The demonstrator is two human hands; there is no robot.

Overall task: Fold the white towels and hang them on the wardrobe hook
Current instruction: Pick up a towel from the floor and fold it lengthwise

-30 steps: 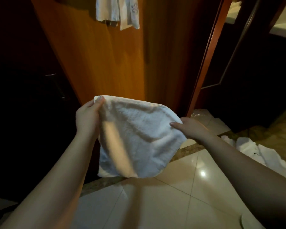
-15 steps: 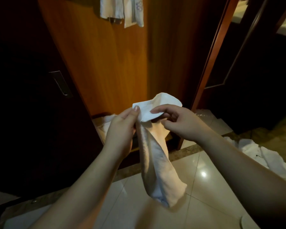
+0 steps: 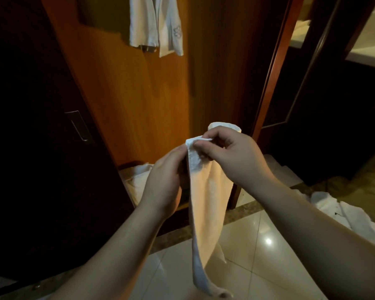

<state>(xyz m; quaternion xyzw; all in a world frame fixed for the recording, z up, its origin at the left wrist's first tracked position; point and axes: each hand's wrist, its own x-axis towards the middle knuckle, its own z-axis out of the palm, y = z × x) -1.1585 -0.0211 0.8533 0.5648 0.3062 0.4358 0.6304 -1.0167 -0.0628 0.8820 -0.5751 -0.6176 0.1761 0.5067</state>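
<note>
White towel [image 3: 206, 204] hangs folded lengthwise | left hand [image 3: 164, 180] and right hand [image 3: 230, 156] pinch its top corners | risk: layers slipping apart, fold undone.

Open air between the raised hands and hung towels [image 3: 155, 24], wardrobe panel [image 3: 139, 100] behind, dark door [image 3: 41, 148] left.

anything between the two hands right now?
Head view: only the white towel. Its top edge is pinched between left hand and right hand; the rest hangs folded toward the floor.
</note>
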